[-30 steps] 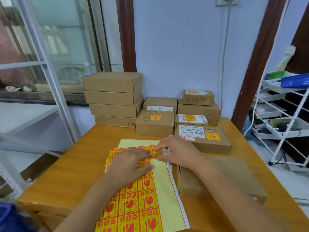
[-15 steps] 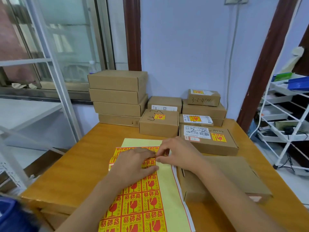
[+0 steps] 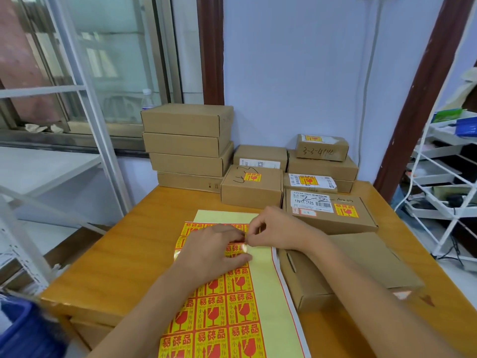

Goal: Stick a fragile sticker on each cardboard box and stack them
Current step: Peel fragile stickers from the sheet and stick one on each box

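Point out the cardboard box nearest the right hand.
The plain flat box beside the sticker sheet, under the right forearm; unlike the labelled boxes behind, no fragile sticker shows on it.

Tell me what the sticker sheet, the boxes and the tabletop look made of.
Sticker sheet: printed paper labels, slightly glossy, on a pale yellow release liner, bare where labels are gone. Box under the right forearm: plain brown cardboard, matte, with folded tuck flaps; probably corrugated, but no cut edge shows clearly. Tabletop: orange wood grain under a shiny coat that catches window light; lacquered wood or laminate, cannot tell which.
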### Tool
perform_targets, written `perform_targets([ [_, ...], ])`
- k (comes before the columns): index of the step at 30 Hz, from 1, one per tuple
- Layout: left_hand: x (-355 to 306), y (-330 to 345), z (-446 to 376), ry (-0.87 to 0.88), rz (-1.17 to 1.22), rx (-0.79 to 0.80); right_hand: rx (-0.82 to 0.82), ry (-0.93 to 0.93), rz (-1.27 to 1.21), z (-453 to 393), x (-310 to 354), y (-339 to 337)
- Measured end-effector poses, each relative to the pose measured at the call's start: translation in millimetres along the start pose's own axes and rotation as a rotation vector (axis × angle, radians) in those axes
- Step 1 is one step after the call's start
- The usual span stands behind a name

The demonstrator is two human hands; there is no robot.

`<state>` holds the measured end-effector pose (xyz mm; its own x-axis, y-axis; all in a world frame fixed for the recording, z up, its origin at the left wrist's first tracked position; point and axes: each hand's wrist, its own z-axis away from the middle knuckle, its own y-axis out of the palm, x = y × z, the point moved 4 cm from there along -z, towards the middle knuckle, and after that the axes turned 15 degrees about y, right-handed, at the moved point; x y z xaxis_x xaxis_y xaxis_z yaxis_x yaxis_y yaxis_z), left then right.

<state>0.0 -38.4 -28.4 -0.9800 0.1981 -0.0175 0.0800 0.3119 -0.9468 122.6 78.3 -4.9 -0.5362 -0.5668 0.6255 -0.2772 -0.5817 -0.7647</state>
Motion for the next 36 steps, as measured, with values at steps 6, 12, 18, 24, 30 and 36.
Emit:
perform_targets([
  [6,1,1,-1,-0.008,-0.02,0.002,0.078,0.063,-0.064,-6,-3,-1],
  [12,1,3,-1,-0.017,-0.011,-0.001,0.137,0.137,-0.114,-8,-7,-2],
  [18,4,3,-1,-0.043,-0.033,0.015,0.164,0.132,-0.124,-9,-6,-2],
  [24,4,5,-2,-0.055,-0.024,0.04,0.16,0.114,-0.121,-9,-10,-3],
  [30,5,5,-1,-0.071,0.015,0.04,-0.029,0.163,-0.133,-9,-13,-7],
  [36,6,12,1,-0.073,0.057,0.087,-0.46,0.149,-0.309,-1,-19,-25],
])
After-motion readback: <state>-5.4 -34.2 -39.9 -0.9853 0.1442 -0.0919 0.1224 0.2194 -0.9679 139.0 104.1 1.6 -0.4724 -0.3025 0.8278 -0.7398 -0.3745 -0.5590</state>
